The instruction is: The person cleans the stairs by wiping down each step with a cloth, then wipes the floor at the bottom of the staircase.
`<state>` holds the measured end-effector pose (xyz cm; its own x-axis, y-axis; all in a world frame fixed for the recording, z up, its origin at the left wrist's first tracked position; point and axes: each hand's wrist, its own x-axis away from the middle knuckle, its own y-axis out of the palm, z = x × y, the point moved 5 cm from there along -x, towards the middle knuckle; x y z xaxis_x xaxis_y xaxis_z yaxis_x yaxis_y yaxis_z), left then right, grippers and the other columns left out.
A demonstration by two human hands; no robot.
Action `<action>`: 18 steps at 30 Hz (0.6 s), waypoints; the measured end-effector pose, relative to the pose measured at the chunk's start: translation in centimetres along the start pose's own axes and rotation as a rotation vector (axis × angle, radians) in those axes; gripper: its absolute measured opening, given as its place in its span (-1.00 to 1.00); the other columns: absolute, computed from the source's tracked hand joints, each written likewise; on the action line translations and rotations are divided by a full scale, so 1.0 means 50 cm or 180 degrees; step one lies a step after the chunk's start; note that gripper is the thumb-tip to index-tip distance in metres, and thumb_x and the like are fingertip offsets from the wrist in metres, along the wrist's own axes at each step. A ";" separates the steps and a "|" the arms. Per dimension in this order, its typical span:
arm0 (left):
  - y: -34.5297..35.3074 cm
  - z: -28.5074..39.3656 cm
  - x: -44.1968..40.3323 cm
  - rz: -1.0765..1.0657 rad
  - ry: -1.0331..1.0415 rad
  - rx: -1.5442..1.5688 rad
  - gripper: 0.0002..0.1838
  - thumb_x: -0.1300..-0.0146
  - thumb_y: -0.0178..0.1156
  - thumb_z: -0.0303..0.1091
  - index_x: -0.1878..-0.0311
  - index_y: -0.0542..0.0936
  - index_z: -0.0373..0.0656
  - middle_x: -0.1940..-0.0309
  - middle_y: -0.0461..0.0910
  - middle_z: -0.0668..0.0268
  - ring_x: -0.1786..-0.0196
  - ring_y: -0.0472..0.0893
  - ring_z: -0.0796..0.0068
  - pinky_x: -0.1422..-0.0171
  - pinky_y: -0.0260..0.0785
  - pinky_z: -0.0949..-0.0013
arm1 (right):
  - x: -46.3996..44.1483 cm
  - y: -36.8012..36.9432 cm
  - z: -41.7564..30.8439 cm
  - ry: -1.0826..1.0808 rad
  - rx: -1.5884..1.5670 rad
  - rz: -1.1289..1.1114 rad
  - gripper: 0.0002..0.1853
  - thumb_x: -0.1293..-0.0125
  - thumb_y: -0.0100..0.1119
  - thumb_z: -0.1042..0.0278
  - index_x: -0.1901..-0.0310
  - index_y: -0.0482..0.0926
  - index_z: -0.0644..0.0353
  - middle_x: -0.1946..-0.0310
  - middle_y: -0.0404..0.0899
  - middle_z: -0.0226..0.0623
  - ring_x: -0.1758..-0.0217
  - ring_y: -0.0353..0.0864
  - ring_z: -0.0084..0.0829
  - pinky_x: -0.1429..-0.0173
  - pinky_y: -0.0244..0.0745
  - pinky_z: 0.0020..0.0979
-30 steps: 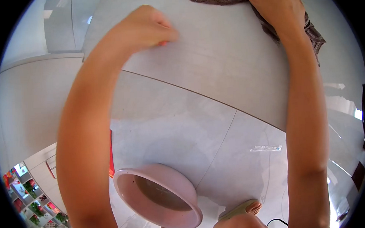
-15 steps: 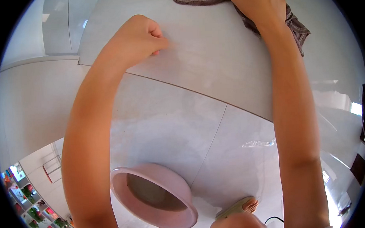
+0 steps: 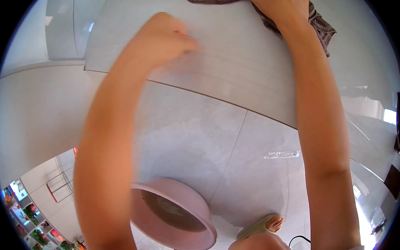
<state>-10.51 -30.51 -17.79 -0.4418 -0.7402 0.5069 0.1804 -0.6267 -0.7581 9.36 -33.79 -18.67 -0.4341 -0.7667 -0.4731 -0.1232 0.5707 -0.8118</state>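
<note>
My left hand (image 3: 167, 41) is closed, its fingers curled in over the pale glossy surface (image 3: 237, 57). It is smeared by motion, and whatever it may pinch does not show. At the top, my right hand (image 3: 286, 5) grips a bunched dark brown cloth (image 3: 322, 28) with lighter stripes, which lies on the same surface. The fingertips of that hand are cut off by the upper edge of the view.
Below the surface's edge, a pink basin (image 3: 191, 193) with murky water stands on the tiled floor (image 3: 187, 134). A sandalled foot (image 3: 274, 224) is at its right, near a black cable (image 3: 299, 237). Shelves with colourful items (image 3: 38, 232) appear at lower left.
My left hand and forearm have moved a little to the right across the surface. My right hand and the cloth stay almost in place, shifted slightly up and left in view.
</note>
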 end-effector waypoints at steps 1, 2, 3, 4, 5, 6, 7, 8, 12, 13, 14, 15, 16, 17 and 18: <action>-0.013 -0.026 -0.014 -0.0038 -0.0035 -0.0040 -0.82 -0.08 0.23 -0.34 0.52 0.55 -0.24 0.60 0.51 0.39 0.49 0.45 0.65 0.36 0.28 0.49 | 0.002 0.001 0.005 -0.0011 0.0015 0.0007 -0.63 -0.12 0.30 0.19 0.01 0.62 0.02 0.04 0.56 -0.13 -0.09 0.53 -0.06 -0.15 0.48 -0.07; -0.018 -0.048 -0.025 -0.0080 -0.0070 -0.0082 -0.82 -0.07 0.22 -0.34 0.52 0.56 -0.25 0.60 0.52 0.39 0.49 0.45 0.65 0.36 0.29 0.49 | 0.003 0.003 0.008 -0.0018 0.0030 0.0013 -0.63 -0.12 0.30 0.19 0.00 0.62 0.02 0.04 0.56 -0.13 -0.09 0.53 -0.06 -0.15 0.47 -0.06; 0.000 -0.035 -0.025 -0.0159 0.0105 -0.0034 -0.82 -0.07 0.22 -0.34 0.52 0.56 -0.25 0.60 0.52 0.39 0.50 0.45 0.64 0.36 0.28 0.49 | 0.004 0.005 0.007 -0.0035 0.0031 0.0009 -0.62 -0.12 0.30 0.19 0.00 0.62 0.02 0.04 0.56 -0.13 -0.09 0.53 -0.06 -0.15 0.47 -0.06; 0.024 -0.009 -0.024 -0.0230 0.0289 0.0013 -0.82 -0.07 0.22 -0.35 0.53 0.55 -0.25 0.61 0.51 0.39 0.50 0.45 0.64 0.37 0.27 0.49 | 0.003 0.002 0.005 -0.0033 0.0027 0.0016 -0.63 -0.11 0.30 0.19 0.01 0.63 0.02 0.04 0.56 -0.14 -0.09 0.53 -0.06 -0.14 0.47 -0.06; 0.037 0.007 -0.020 -0.0307 0.0475 0.0067 -0.82 -0.07 0.22 -0.35 0.53 0.55 -0.25 0.62 0.51 0.39 0.51 0.45 0.63 0.37 0.27 0.49 | 0.002 0.001 0.002 -0.0034 0.0030 0.0015 -0.63 -0.11 0.30 0.18 0.01 0.63 0.02 0.04 0.56 -0.15 -0.09 0.53 -0.06 -0.14 0.47 -0.06; 0.031 0.007 -0.016 -0.0243 0.0371 0.0006 -0.82 -0.07 0.22 -0.35 0.53 0.55 -0.26 0.62 0.51 0.39 0.51 0.46 0.63 0.37 0.28 0.48 | 0.002 -0.003 -0.002 -0.0035 0.0041 0.0007 -0.63 -0.11 0.30 0.18 0.02 0.64 0.02 0.04 0.57 -0.16 -0.09 0.53 -0.06 -0.14 0.47 -0.06; 0.019 0.009 -0.010 -0.0177 0.0266 -0.0050 -0.82 -0.07 0.22 -0.35 0.53 0.56 -0.26 0.63 0.51 0.39 0.51 0.46 0.63 0.37 0.28 0.48 | 0.005 -0.008 -0.013 -0.0159 -0.0055 -0.0010 -0.64 -0.11 0.31 0.17 0.04 0.65 0.01 0.04 0.57 -0.18 -0.09 0.54 -0.07 -0.14 0.48 -0.07; 0.011 0.009 -0.006 -0.0105 0.0163 -0.0113 -0.82 -0.08 0.23 -0.35 0.53 0.56 -0.27 0.63 0.50 0.39 0.51 0.46 0.63 0.37 0.29 0.48 | 0.013 -0.016 -0.026 -0.0280 -0.0155 -0.0019 -0.65 -0.11 0.32 0.16 0.06 0.67 0.01 0.04 0.57 -0.19 -0.09 0.54 -0.08 -0.14 0.48 -0.07; -0.033 -0.076 -0.026 -0.0033 -0.0127 -0.0101 -0.82 -0.07 0.27 -0.34 0.50 0.60 -0.27 0.63 0.52 0.38 0.51 0.49 0.60 0.36 0.34 0.48 | 0.031 0.001 -0.065 -0.1105 -0.0592 -0.0381 -0.69 -0.08 0.35 0.11 0.13 0.71 -0.03 0.04 0.57 -0.24 -0.08 0.55 -0.12 -0.14 0.49 -0.09; -0.013 -0.062 -0.028 -0.0137 0.0094 0.0017 -0.82 -0.07 0.27 -0.34 0.49 0.60 -0.27 0.63 0.52 0.38 0.51 0.50 0.60 0.36 0.35 0.48 | 0.040 0.012 -0.081 -0.1247 -0.0453 -0.0393 -0.69 -0.06 0.36 0.10 0.14 0.71 -0.06 0.06 0.57 -0.24 -0.06 0.55 -0.14 -0.14 0.50 -0.11; 0.007 -0.045 -0.033 -0.0248 0.0309 0.0141 -0.82 -0.07 0.27 -0.34 0.49 0.61 -0.27 0.63 0.52 0.38 0.51 0.50 0.59 0.35 0.35 0.48 | 0.042 0.017 -0.092 -0.1274 -0.0532 -0.0491 -0.69 -0.06 0.36 0.10 0.14 0.71 -0.07 0.07 0.57 -0.24 -0.07 0.55 -0.13 -0.14 0.50 -0.10; 0.045 0.010 -0.019 -0.0072 0.0482 0.0128 -0.82 -0.07 0.25 -0.34 0.49 0.61 -0.28 0.63 0.54 0.36 0.52 0.50 0.58 0.36 0.36 0.46 | 0.045 0.019 -0.099 -0.1298 -0.0611 -0.0579 -0.69 -0.06 0.37 0.11 0.13 0.71 -0.07 0.07 0.57 -0.24 -0.07 0.55 -0.13 -0.14 0.50 -0.10; 0.048 0.028 -0.020 -0.0045 0.0415 0.0177 -0.81 -0.08 0.25 -0.33 0.49 0.61 -0.28 0.62 0.54 0.36 0.52 0.50 0.58 0.36 0.36 0.46 | 0.047 0.020 -0.102 -0.1312 -0.0681 -0.0673 -0.69 -0.06 0.37 0.11 0.13 0.71 -0.07 0.08 0.57 -0.24 -0.07 0.55 -0.12 -0.14 0.50 -0.10; 0.049 0.041 -0.018 -0.0031 0.0339 0.0228 -0.80 -0.09 0.25 -0.33 0.48 0.62 -0.29 0.62 0.55 0.35 0.52 0.51 0.58 0.36 0.36 0.46 | 0.045 0.020 -0.094 -0.1082 -0.0561 -0.0611 -0.69 -0.06 0.37 0.13 0.12 0.71 -0.07 0.09 0.56 -0.21 -0.07 0.54 -0.10 -0.13 0.50 -0.09; 0.049 0.044 -0.016 -0.0012 0.0257 0.0282 -0.80 -0.10 0.25 -0.32 0.48 0.62 -0.29 0.61 0.56 0.35 0.52 0.51 0.58 0.37 0.35 0.46 | 0.045 0.008 -0.088 -0.0916 -0.0526 -0.0552 -0.69 -0.07 0.37 0.13 0.12 0.70 -0.07 0.09 0.56 -0.20 -0.06 0.54 -0.09 -0.12 0.49 -0.09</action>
<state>-7.79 -32.00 -19.15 -0.5113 -0.7180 0.4722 0.2539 -0.6512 -0.7152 4.37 -34.00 -18.56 -0.1284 -0.8940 -0.4292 -0.3255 0.4468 -0.8333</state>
